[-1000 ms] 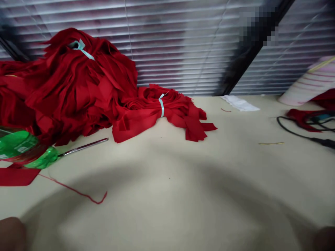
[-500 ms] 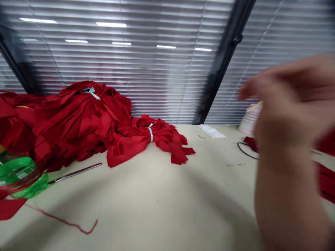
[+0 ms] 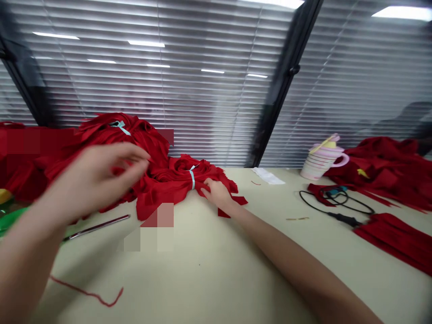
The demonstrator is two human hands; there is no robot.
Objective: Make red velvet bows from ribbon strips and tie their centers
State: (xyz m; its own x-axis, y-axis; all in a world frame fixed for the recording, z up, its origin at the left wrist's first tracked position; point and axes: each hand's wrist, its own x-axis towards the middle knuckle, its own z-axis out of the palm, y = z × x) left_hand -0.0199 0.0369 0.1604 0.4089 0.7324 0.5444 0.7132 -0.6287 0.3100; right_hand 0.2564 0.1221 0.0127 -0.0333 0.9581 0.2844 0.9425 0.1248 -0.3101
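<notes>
A small bundle of red cloth strips (image 3: 184, 177), tied round with a pale blue band (image 3: 192, 178), lies on the beige table (image 3: 216, 265). My right hand (image 3: 218, 193) reaches out and rests on the bundle's right side, fingers curled onto the cloth. My left hand (image 3: 97, 177) hovers in the air in front of the big heap of red cloth (image 3: 94, 148), fingers bent and close together with nothing seen in them; it is somewhat blurred.
A thin metal rod (image 3: 96, 227) and a loose red thread (image 3: 87, 294) lie at the left. A green object (image 3: 10, 218) sits at the left edge. At the right are a black cable (image 3: 337, 207), a pink-and-white cup (image 3: 320, 162) and more red cloth (image 3: 394, 238).
My right hand came down from in front of the camera and reached forward onto the tied bundle. My left hand rose into view at the left. The view lifted a little.
</notes>
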